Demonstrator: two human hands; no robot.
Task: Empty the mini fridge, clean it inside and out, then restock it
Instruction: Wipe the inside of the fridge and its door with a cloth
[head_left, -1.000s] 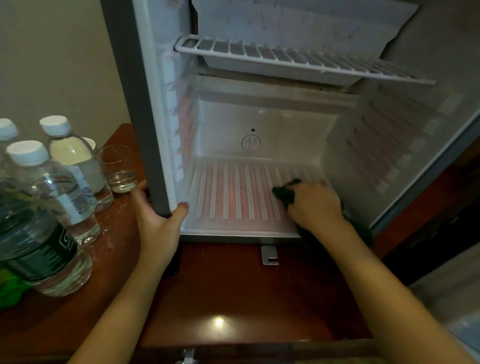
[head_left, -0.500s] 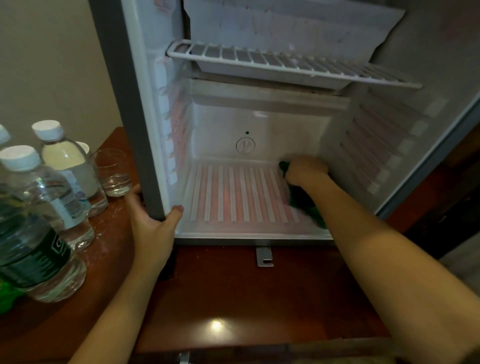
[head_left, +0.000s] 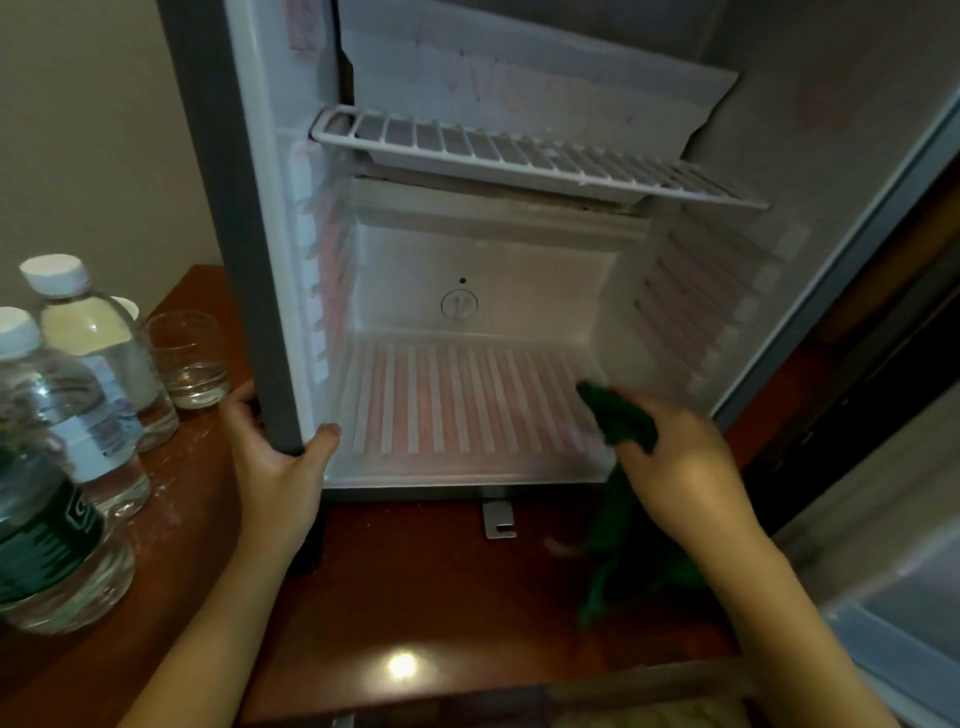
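The mini fridge (head_left: 249, 260) stands open on a red-brown wooden top, with nothing inside but a white wire shelf (head_left: 519, 156) near the top. My left hand (head_left: 275, 457) grips the bottom of its grey left edge. At the front right corner of the ribbed floor (head_left: 457, 400), my right hand (head_left: 675, 457) holds a dark green cloth (head_left: 618, 415). The rest of the cloth hangs down over the fridge's front lip.
Three water bottles (head_left: 78, 374) and a drinking glass (head_left: 187, 358) stand on the wooden top (head_left: 415, 587) left of the fridge. The open fridge door (head_left: 883, 597) is at the lower right. A small metal bracket (head_left: 498, 519) sits under the fridge's front edge.
My right hand has pulled the cloth from the back right of the fridge floor forward to the front right corner. My left hand has stayed on the fridge edge.
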